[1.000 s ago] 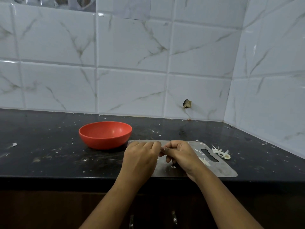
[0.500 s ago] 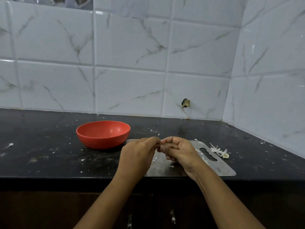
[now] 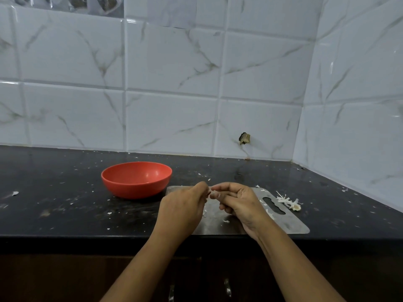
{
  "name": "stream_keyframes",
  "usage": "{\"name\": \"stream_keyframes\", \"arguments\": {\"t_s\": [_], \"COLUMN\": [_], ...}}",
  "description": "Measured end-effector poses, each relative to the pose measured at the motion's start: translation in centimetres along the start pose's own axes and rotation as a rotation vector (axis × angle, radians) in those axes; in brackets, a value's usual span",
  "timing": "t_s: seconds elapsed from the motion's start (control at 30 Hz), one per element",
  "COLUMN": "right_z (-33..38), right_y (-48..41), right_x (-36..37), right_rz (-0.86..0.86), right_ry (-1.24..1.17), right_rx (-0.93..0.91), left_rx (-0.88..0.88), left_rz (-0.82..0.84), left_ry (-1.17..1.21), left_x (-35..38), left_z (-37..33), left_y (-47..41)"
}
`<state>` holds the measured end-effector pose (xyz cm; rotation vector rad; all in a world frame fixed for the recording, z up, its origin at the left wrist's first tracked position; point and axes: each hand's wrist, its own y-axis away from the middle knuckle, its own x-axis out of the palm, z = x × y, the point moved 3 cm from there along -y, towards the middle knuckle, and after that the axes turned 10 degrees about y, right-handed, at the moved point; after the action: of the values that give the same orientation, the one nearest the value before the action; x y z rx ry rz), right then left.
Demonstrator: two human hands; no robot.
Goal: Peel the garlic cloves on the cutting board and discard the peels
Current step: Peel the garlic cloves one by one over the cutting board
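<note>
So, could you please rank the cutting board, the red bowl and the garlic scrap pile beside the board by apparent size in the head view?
1. cutting board, widest, though partly covered
2. red bowl
3. garlic scrap pile, clearly smallest

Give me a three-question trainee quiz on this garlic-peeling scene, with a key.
1. True or false: the bowl stands right of the board.
2. What do the left hand and right hand pinch between them? A knife; B clove; C spoon.
3. Fill in: the peel scraps lie by the board's ___ end.
Key: 1 false; 2 B; 3 right.
</note>
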<state>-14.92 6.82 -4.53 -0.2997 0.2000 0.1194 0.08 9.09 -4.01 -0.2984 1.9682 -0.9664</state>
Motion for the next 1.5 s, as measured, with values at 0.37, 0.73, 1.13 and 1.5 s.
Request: {"name": "stream_keyframes", "arguments": {"t_s": [0.37, 0.73, 1.13, 1.5], "right_z": [-0.2, 2.5, 5.2, 3.7], "right_y": [-0.1, -3.3, -11.4, -8.2], "right_x": [-0.1, 2.2, 11.7, 1.9], "right_rz": [-0.057, -0.04, 0.031, -0.053], "right_ry": [0.024, 0.261, 0.936, 0.71], "right_rx": [0.016, -0.08, -0.256, -0.146], "left_rx": [-0.182, -0.473, -0.515, -0.457], "left_rz": [0.106, 0.127, 0.132, 0.16], "left_ry": [0.044, 0.219, 0.248, 0.291], "left_x": [0.1, -4.3, -3.6, -1.9], "left_z": [1.8, 5.7, 8.0, 4.8], "left_y": [-0.2, -1.0, -0.3, -0.4]}}
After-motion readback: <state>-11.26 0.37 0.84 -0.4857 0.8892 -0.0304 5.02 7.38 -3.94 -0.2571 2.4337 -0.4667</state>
